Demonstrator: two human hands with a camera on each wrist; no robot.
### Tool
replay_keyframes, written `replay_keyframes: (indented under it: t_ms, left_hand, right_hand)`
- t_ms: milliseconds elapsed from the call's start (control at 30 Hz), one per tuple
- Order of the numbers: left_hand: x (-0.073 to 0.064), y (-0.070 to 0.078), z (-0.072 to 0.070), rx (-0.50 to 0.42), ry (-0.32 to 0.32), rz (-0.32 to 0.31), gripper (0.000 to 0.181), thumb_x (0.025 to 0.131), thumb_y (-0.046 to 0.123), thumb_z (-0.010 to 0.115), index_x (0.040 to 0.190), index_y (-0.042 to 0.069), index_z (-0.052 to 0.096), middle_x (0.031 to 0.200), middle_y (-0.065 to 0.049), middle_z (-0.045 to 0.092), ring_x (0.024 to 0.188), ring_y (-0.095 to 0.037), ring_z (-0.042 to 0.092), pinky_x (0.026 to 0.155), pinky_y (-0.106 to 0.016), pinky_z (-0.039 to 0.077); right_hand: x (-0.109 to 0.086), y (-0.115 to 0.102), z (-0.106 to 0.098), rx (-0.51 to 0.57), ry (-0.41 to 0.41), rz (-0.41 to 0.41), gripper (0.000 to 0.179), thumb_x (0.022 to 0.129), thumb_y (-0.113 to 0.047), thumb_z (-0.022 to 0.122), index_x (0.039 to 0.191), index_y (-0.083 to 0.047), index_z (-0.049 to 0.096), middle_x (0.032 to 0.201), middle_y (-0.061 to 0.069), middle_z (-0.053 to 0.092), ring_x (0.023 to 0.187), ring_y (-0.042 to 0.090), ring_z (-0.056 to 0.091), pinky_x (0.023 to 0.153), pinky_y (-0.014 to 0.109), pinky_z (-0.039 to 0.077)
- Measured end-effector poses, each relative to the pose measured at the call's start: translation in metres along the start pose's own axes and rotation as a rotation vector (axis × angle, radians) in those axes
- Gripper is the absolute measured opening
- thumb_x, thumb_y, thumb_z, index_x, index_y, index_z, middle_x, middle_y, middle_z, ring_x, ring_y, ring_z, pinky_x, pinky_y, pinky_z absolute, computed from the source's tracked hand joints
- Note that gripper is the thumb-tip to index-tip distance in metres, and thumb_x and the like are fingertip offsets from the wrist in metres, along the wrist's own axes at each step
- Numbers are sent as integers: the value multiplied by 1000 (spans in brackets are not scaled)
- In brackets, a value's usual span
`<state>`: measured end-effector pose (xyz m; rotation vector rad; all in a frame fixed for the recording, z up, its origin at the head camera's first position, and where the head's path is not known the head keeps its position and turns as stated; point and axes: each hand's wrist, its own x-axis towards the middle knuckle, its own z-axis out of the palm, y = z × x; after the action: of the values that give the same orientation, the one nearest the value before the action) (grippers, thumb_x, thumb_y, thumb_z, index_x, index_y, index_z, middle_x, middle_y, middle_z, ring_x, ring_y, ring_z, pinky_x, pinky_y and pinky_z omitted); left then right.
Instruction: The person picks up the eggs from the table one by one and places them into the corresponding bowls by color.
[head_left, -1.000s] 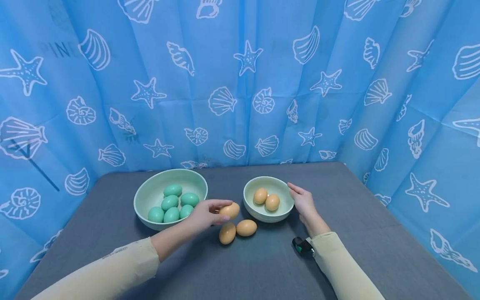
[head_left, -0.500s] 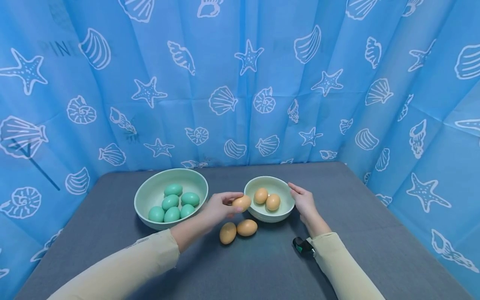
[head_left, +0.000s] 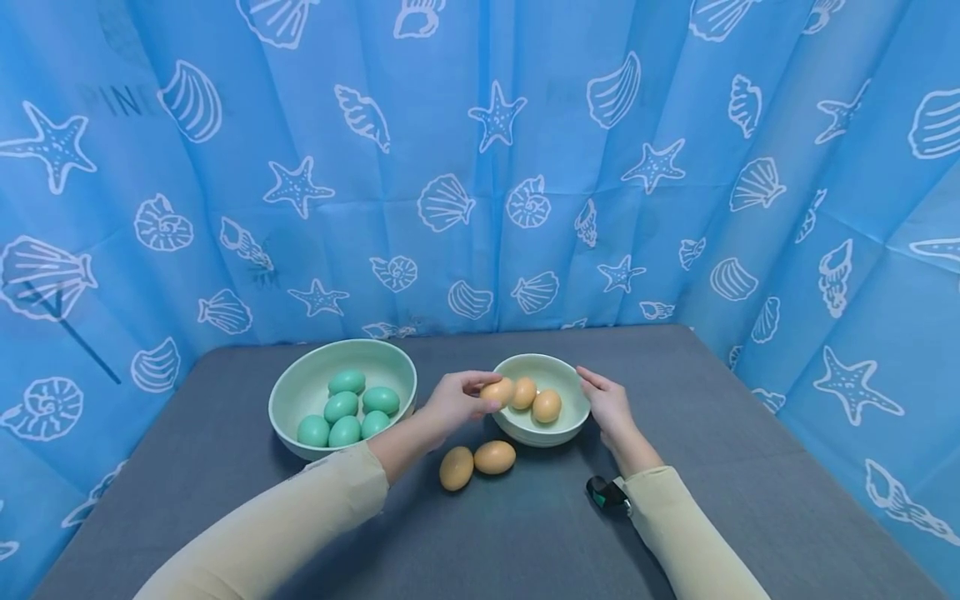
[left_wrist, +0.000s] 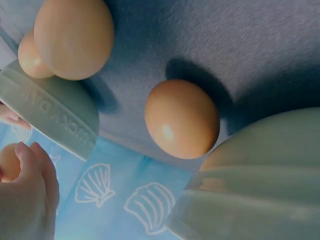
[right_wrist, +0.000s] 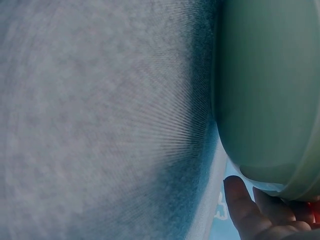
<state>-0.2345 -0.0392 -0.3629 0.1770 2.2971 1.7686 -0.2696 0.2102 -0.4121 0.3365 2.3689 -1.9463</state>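
Note:
My left hand pinches a brown egg at the left rim of the smaller pale green bowl. Inside that bowl are two brown eggs. On its other side, my right hand touches the rim and outer wall with its fingers stretched out. In the right wrist view those fingers lie along the bowl's outside. Two brown eggs lie on the table in front of the bowl; the left wrist view shows another brown egg near the larger bowl.
A larger green bowl with several green eggs stands at the left, close to my left forearm. The grey cloth-covered table ends at a blue shell-patterned curtain. A black strap device is at my right wrist.
My left hand has carried the brown egg rightward, from beside the larger bowl to the smaller bowl's left rim. My right hand has stayed at the smaller bowl.

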Motion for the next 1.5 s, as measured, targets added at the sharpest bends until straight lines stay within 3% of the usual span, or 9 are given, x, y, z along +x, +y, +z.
replay_keyframes:
  t_ms: [100, 333, 600, 867, 1167, 1500]
  left_hand:
    - [6, 1, 3, 29, -12, 38, 41, 92, 1, 70, 133, 6, 66, 135, -16, 62, 119, -28, 60, 94, -42, 56]
    - [21, 4, 14, 147, -69, 196, 38, 90, -3, 70, 128, -1, 66, 132, -17, 65, 114, -28, 60, 90, -33, 55]
    - [42, 1, 23, 326, -238, 277, 38, 90, -2, 71, 127, 5, 70, 130, -10, 68, 114, -26, 64, 93, -32, 56]
    - [54, -7, 32, 368, -382, 365, 38, 89, -4, 71, 127, -1, 68, 129, -15, 68, 122, -28, 61, 102, -33, 53]
    - [63, -8, 44, 459, -496, 338, 36, 90, -2, 71, 126, 2, 70, 132, -12, 66, 117, -20, 59, 100, -27, 50]
    - [73, -3, 52, 580, -527, 275, 35, 89, -4, 71, 122, 8, 74, 125, -5, 70, 110, -11, 55, 104, -26, 43]
  right_hand:
    - [-1, 0, -1, -1, 3, 7, 45, 109, -11, 36, 153, -5, 40, 162, 21, 30, 152, 38, 22, 121, 51, 27]
    - [0, 1, -2, -16, 4, -4, 45, 109, -11, 36, 153, -4, 40, 161, 22, 30, 151, 39, 22, 122, 51, 26]
    - [1, 2, -3, -22, 6, -26, 45, 109, -11, 36, 153, -2, 39, 161, 23, 30, 151, 39, 22, 121, 51, 27]
    - [1, 2, 0, -27, 4, -25, 44, 109, -12, 37, 152, -3, 41, 161, 21, 31, 151, 39, 23, 121, 51, 28]
    - [-2, 3, 1, -39, 10, -45, 44, 109, -11, 38, 151, -1, 42, 159, 24, 33, 150, 41, 24, 120, 52, 29]
    - [-2, 2, 0, -44, 11, -40, 44, 109, -12, 36, 152, -2, 41, 160, 24, 31, 150, 41, 25, 120, 53, 29]
